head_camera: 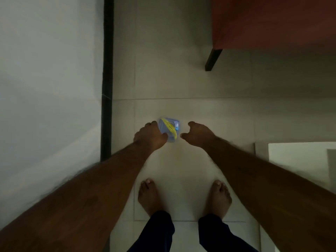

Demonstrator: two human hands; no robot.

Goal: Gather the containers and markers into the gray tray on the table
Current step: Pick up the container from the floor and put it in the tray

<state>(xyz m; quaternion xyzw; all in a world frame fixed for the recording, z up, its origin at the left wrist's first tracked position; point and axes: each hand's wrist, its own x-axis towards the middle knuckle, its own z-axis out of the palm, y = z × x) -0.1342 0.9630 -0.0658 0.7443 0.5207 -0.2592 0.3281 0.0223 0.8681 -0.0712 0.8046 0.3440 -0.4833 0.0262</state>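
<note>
A small clear blue container (170,129) with a yellow part across it is held over the tiled floor in the middle of the head view. My left hand (150,136) grips its left side, with the thumb on its lower edge. My right hand (197,134) hovers just right of the container with curled, parted fingers and holds nothing. No gray tray and no markers are in sight. The picture is dim and blurred.
A white wall (49,88) with a dark vertical strip (107,79) runs along the left. A red-brown piece of furniture (272,22) on a dark leg (212,60) stands at the upper right. A white surface (298,159) shows at the right edge. My bare feet (149,197) stand on the tiles below.
</note>
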